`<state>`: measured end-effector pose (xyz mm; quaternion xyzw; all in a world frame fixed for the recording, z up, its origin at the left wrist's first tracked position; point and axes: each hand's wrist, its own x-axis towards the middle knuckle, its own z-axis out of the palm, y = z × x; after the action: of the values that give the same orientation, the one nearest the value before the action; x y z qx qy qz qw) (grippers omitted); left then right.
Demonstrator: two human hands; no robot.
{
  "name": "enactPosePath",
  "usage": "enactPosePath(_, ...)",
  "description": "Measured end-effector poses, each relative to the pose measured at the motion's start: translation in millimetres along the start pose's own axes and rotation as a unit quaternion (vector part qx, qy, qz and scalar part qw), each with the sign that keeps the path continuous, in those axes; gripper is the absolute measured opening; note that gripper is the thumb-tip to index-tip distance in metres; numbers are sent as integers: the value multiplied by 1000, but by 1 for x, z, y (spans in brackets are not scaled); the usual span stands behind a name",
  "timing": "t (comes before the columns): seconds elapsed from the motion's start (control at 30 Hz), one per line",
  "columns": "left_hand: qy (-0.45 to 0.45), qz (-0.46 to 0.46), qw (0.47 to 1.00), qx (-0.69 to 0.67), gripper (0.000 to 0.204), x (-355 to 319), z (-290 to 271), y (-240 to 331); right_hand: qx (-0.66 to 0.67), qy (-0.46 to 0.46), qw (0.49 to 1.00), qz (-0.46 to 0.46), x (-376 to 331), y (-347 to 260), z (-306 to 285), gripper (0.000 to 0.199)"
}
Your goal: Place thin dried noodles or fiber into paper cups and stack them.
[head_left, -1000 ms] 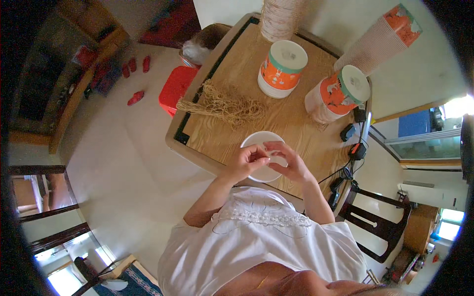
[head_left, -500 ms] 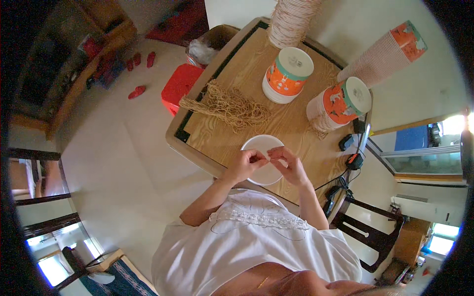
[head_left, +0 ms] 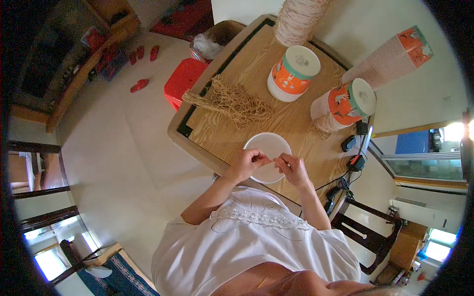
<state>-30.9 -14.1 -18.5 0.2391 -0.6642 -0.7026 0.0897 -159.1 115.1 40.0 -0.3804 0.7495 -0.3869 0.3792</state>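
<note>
Over a white paper bowl (head_left: 274,143) at the table's near edge, both my hands are close together, fingertips a small gap apart. My left hand (head_left: 245,165) is pinched, thumb against fingers; what it holds, if anything, is too small to make out. My right hand (head_left: 294,170) is also pinched with its fingers curled, and I cannot make out anything in it. The bowl's inside faces up, its near part hidden by my hands. Beyond it on the left lies a loose bundle of brown twine (head_left: 234,103).
Upside-down stacks of orange-and-green paper bowls (head_left: 291,81) (head_left: 340,106) stand farther back, with taller stacks (head_left: 301,22) (head_left: 387,61) behind. Black adapters and cables (head_left: 354,162) line the right edge. A red stool (head_left: 183,81) stands beyond the table's left edge, a dark chair (head_left: 368,234) at right.
My hands have drawn slightly apart, the right one shifting a little to the right with its fingers more curled. The view has tilted slightly; the bowl and twine stay in place.
</note>
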Motion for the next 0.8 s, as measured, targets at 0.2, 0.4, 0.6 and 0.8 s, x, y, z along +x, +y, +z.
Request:
enactPosePath(0.2, -3, 30, 999, -36, 13, 0, 6, -3, -29, -18, 999, -19, 0, 7, 1, 19)
enactPosePath(0.4, -34, -45, 998, -4, 17, -4, 4, 14, 112, 19, 990, -78, -3, 17, 6, 9)
enactPosePath(0.6, -27, -23, 999, 5, 17, -1, 8, 13, 63, 39, 997, -27, -1, 29, -7, 8)
enactPosePath(0.8, -26, -4, 1000, 5, 16, 3, 11, 12, 95, 65, 991, -75, 2, 12, -3, 21)
